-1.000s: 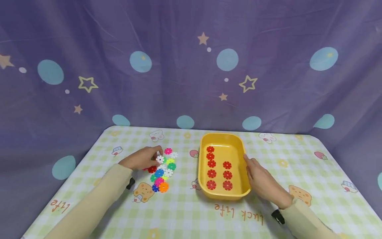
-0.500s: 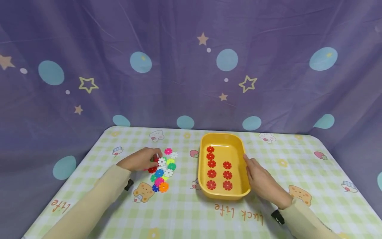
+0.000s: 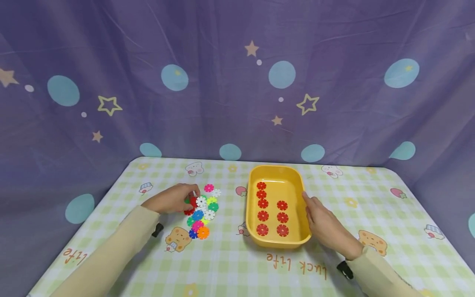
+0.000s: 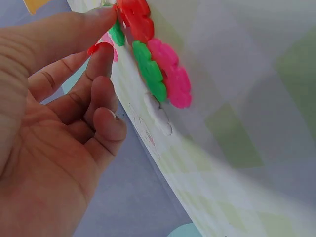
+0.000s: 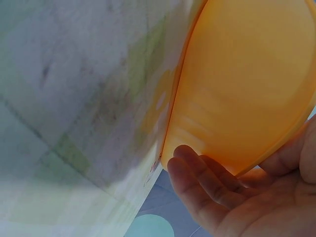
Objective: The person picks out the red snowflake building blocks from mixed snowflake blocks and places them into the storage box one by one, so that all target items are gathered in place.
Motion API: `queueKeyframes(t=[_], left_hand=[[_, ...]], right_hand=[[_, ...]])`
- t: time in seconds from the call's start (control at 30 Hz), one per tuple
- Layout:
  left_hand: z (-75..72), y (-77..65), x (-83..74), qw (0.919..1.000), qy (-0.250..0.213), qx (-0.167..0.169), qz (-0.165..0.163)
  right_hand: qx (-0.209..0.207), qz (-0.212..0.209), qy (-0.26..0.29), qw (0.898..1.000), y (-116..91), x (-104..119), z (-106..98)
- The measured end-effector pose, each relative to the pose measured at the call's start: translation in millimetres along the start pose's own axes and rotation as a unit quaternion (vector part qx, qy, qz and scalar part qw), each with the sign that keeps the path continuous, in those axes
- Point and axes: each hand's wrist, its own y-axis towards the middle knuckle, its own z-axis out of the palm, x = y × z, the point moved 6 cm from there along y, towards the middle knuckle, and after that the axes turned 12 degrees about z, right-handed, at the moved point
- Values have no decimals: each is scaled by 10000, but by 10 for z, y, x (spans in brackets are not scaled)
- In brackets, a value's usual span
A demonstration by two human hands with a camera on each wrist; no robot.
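My left hand (image 3: 171, 199) is at the left side of a pile of flower-shaped plastic discs. Its thumb and forefinger pinch a red disc (image 3: 193, 202). In the left wrist view, another red disc (image 4: 137, 19), a green disc (image 4: 149, 71) and a pink disc (image 4: 170, 74) lie on the cloth beside the fingers. My right hand (image 3: 328, 222) grips the right rim of a yellow plastic tray (image 3: 306, 225); its fingers lie against the outer wall in the right wrist view. Several red discs (image 3: 263, 215) stand in two columns inside the tray.
White, blue, green, pink and yellow discs overlap in the pile, with an orange disc (image 3: 203, 232) at its near end. A pink disc (image 3: 209, 188) lies at the far end. The checked tablecloth (image 3: 230, 268) covers the table; a purple curtain (image 3: 222, 123) hangs behind.
My left hand has drawn slightly left and back, and a red disc now shows between its fingers. A white disc in the pile has shifted slightly. The right hand and tray have stayed put.
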Motion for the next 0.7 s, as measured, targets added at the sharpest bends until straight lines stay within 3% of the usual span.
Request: queueKeyframes(t=[0.5, 0.7], left_hand=[[25, 41, -16, 9993, 289, -94, 219], [-139, -7, -51, 9955, 438, -540, 641]], right_hand=[[84, 118, 42, 9999, -5, -1, 1], [89, 152, 33, 9998, 2, -11, 21]])
